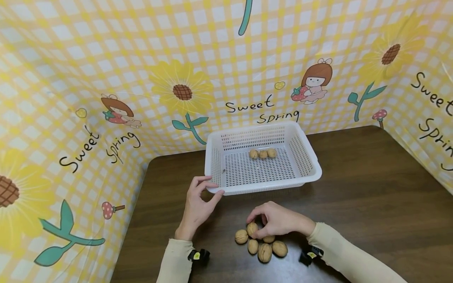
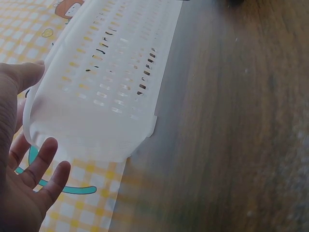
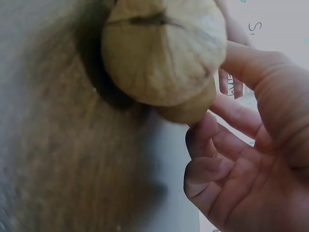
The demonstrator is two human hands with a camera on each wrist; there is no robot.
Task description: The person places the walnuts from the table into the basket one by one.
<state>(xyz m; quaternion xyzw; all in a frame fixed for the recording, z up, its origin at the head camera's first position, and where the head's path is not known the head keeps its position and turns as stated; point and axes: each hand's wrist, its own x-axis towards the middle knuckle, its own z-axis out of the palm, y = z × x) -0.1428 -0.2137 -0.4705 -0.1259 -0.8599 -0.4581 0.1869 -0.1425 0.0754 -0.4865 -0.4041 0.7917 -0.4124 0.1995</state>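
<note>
A white perforated plastic basket (image 1: 308, 177) stands at the back of the table, and three walnuts (image 1: 263, 154) lie together on its floor. At the basket's near left corner, my left hand (image 1: 198, 206) holds the rim between thumb and fingers; the left wrist view shows the thumb against the basket (image 2: 87, 111) and the other fingers spread. My right hand (image 1: 279, 220) pinches a walnut (image 1: 252, 229) between thumb and fingers, low over the table. Several walnuts (image 1: 264, 253) lie around it, one partly under the hand. A large walnut (image 3: 164, 53) fills the right wrist view's top.
The dark wooden table (image 1: 361, 188) extends to both sides of the basket. A yellow checked cloth (image 1: 141, 63) with printed flowers and figures covers the walls behind and beside it. Dark wrist cameras (image 1: 199, 257) sit on both forearms.
</note>
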